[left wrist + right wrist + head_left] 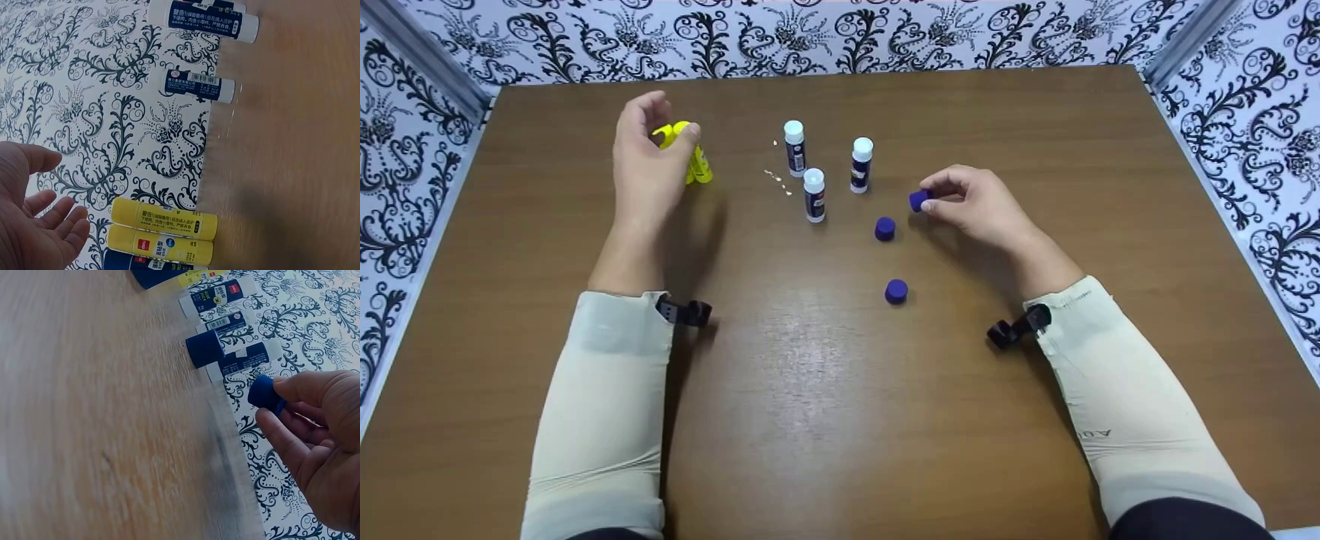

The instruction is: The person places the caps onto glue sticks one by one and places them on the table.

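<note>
Head view up high, widest of three, peering forward and down over brown tabletop [780,450]; left hand [649,169] upper left, right hand [982,206] right of centre. Now left wrist: in close, rolled sideways, facing patterned backdrop [84,112], left hand at lower left. Right wrist: close too, rolled opposite way, right hand at right edge. Both wrist views share navy glue sticks [191,85], near top of each frame.

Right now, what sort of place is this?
Likely a staged tabletop recording spot: a wooden table, a black-and-white patterned backdrop, and wrist cameras on both arms.
</note>
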Demonstrator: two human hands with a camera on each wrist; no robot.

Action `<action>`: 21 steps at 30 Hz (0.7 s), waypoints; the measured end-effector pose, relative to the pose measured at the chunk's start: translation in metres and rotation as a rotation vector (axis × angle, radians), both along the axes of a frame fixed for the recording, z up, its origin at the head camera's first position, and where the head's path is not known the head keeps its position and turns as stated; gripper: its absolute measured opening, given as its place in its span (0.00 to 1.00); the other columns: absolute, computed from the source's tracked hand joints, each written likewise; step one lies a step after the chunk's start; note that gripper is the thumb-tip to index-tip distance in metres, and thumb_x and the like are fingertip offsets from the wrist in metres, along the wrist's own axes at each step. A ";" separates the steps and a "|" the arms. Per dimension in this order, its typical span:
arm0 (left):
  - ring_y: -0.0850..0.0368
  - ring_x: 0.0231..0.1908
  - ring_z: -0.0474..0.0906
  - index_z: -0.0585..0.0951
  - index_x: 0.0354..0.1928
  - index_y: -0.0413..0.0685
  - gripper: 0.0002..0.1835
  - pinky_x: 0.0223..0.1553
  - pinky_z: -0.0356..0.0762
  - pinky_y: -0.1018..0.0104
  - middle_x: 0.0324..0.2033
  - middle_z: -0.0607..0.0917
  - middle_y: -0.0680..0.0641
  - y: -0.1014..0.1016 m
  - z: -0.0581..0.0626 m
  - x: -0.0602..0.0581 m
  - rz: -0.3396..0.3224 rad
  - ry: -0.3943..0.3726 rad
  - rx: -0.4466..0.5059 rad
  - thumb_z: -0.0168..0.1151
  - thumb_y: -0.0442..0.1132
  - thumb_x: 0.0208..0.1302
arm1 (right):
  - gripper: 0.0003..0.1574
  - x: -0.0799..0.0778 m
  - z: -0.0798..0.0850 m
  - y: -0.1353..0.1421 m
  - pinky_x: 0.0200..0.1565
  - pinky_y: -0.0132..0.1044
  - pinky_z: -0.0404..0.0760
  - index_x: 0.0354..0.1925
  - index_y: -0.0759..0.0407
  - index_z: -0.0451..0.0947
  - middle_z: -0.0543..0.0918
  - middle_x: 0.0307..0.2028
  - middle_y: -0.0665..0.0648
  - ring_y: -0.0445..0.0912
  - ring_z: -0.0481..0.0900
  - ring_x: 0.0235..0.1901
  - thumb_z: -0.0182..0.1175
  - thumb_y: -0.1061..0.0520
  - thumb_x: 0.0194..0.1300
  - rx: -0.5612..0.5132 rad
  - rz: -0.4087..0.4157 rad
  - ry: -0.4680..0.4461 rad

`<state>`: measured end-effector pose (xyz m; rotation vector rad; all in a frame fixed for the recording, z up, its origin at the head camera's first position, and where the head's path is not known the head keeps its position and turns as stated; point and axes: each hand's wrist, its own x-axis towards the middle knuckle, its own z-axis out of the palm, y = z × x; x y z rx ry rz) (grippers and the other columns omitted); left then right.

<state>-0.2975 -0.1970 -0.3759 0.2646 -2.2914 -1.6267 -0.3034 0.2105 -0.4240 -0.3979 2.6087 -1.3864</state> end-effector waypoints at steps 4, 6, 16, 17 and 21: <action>0.55 0.67 0.72 0.72 0.70 0.47 0.29 0.69 0.68 0.71 0.65 0.76 0.46 0.005 0.000 0.001 -0.020 -0.005 -0.028 0.67 0.40 0.69 | 0.18 0.001 0.001 -0.001 0.50 0.23 0.81 0.55 0.63 0.84 0.84 0.51 0.60 0.42 0.85 0.48 0.68 0.60 0.69 -0.016 0.002 0.012; 0.55 0.67 0.72 0.72 0.70 0.48 0.29 0.69 0.68 0.71 0.66 0.76 0.46 0.008 0.001 0.002 -0.031 -0.012 -0.050 0.67 0.41 0.70 | 0.18 0.001 0.001 -0.001 0.50 0.23 0.81 0.55 0.63 0.84 0.84 0.51 0.60 0.42 0.85 0.49 0.68 0.60 0.69 -0.018 0.000 0.010; 0.55 0.66 0.73 0.73 0.70 0.45 0.29 0.69 0.70 0.70 0.65 0.77 0.44 0.021 -0.001 0.005 -0.087 -0.005 -0.149 0.68 0.41 0.70 | 0.18 0.003 0.003 -0.002 0.50 0.23 0.81 0.56 0.62 0.84 0.85 0.52 0.60 0.44 0.86 0.50 0.68 0.60 0.69 -0.033 -0.012 -0.012; 0.55 0.66 0.73 0.73 0.69 0.45 0.29 0.69 0.71 0.69 0.65 0.77 0.44 0.023 -0.001 0.005 -0.093 -0.009 -0.155 0.68 0.41 0.70 | 0.18 0.003 0.003 -0.002 0.50 0.23 0.81 0.56 0.62 0.84 0.85 0.52 0.60 0.44 0.86 0.50 0.68 0.60 0.69 -0.037 -0.013 -0.014; 0.55 0.67 0.72 0.72 0.70 0.46 0.29 0.70 0.70 0.65 0.66 0.77 0.44 0.028 -0.001 0.006 -0.125 -0.037 -0.183 0.67 0.43 0.71 | 0.19 0.004 0.005 -0.003 0.49 0.23 0.82 0.56 0.64 0.83 0.86 0.52 0.61 0.41 0.86 0.48 0.68 0.60 0.69 -0.057 -0.015 -0.017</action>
